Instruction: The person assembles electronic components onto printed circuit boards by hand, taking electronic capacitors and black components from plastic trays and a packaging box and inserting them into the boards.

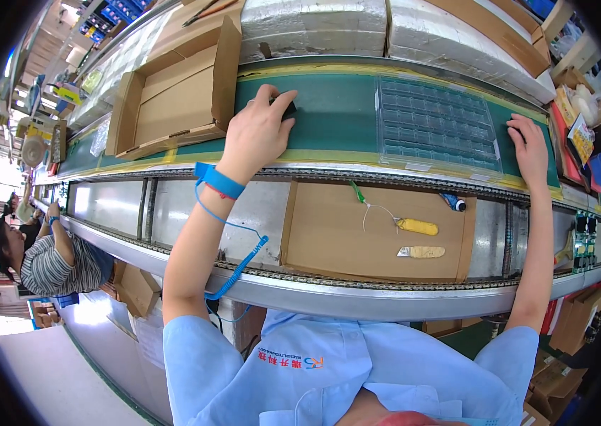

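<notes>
My left hand [259, 135] rests over the green work surface [336, 117], just right of an open cardboard box [172, 99]. Its fingers close on a small black piece [289, 109], mostly covered by the fingertips, so its kind does not show. A blue wrist strap [220, 180] with a coiled cord circles that wrist. To the right lies a clear plastic tray [437, 124] divided into many compartments. Beyond its right edge, my right hand [531, 150] lies on the green surface with fingers loosely stretched and nothing visible in them.
Nearer me, a shallow cardboard tray [357, 245] holds two tape-wrapped blades, one a yellow-handled knife [418, 226], plus a small blue bottle [452, 202]. Chain rails run across. Green circuit boards [585, 241] stand at right. White foam blocks [315, 28] line the back. A co-worker [52, 255] is at far left.
</notes>
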`<action>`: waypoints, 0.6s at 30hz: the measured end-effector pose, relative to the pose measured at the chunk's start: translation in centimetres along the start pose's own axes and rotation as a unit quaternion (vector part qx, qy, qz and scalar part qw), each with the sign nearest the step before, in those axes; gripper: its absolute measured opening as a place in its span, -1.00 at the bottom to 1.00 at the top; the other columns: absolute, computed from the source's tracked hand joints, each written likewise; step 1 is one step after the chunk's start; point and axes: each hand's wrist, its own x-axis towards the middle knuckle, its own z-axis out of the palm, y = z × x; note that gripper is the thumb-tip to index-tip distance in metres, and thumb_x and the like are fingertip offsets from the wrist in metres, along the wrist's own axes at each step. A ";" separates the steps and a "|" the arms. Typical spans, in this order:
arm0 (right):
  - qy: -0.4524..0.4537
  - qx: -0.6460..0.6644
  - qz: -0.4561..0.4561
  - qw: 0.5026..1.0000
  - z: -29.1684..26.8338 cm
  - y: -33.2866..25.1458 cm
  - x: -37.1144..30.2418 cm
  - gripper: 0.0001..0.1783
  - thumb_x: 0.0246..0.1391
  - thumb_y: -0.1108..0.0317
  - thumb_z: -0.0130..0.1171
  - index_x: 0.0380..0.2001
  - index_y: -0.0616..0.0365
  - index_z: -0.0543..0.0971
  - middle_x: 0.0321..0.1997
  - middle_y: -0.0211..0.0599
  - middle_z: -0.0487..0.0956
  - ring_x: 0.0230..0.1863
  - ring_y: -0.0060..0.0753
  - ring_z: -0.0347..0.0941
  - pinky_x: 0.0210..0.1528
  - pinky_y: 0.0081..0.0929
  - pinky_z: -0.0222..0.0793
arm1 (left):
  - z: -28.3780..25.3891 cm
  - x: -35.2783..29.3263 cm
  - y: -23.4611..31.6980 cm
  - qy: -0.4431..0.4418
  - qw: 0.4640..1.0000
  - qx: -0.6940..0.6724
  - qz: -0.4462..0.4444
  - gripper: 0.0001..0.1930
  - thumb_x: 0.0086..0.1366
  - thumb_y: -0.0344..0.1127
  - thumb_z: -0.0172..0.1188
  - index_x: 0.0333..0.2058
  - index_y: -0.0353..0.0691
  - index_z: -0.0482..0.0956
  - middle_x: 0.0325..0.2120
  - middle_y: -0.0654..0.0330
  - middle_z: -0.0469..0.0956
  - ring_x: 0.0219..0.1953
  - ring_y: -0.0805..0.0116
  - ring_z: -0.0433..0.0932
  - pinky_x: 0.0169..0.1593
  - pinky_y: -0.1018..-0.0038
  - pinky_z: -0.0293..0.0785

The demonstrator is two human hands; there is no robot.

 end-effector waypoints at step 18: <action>-0.144 0.123 0.159 0.969 -2.8 -3.4 0.3 -0.67 -0.20 0.47 0.29 -0.27 0.09 0.48 -0.25 -0.27 0.44 -0.18 -0.26 0.40 -0.07 -0.44 0.29 | -1.0 0.2 -1.9 -0.063 0.994 0.083 0.031 -0.58 0.11 -0.11 0.24 -0.09 -0.15 0.44 -0.28 0.18 0.51 -0.30 0.15 0.56 -0.31 0.33 0.50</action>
